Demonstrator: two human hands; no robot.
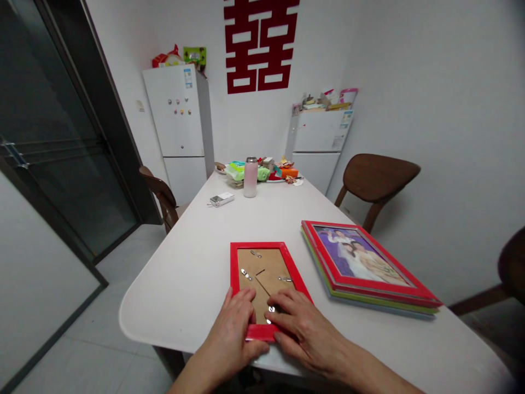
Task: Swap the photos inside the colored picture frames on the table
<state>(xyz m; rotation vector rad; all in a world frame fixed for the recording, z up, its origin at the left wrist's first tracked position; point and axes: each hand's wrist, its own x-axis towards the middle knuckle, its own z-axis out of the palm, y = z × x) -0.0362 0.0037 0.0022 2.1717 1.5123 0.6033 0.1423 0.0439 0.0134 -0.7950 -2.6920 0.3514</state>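
Note:
A red picture frame [287, 257] lies back side up at the near edge of the white table. Its brown backing board [250, 260] carries several small metal clips and a dark slit near the middle. My left hand [235, 323] grips the lower left corner, thumb along the near edge and fingers bent over the left side. At the lower right my right hand [301, 328] holds the frame, its thumb by the near edge. Its bent fingers touch the backing beside a metal clip [270, 310], partly covering that area.
A stack of coloured frames, topped by a red framed photo [361, 254], lies to the right. Farther back are a pink bottle [250, 178], a small silver-white device [222, 199] and piled packages [238, 171]. Brown chairs [377, 178] flank the table [184, 284].

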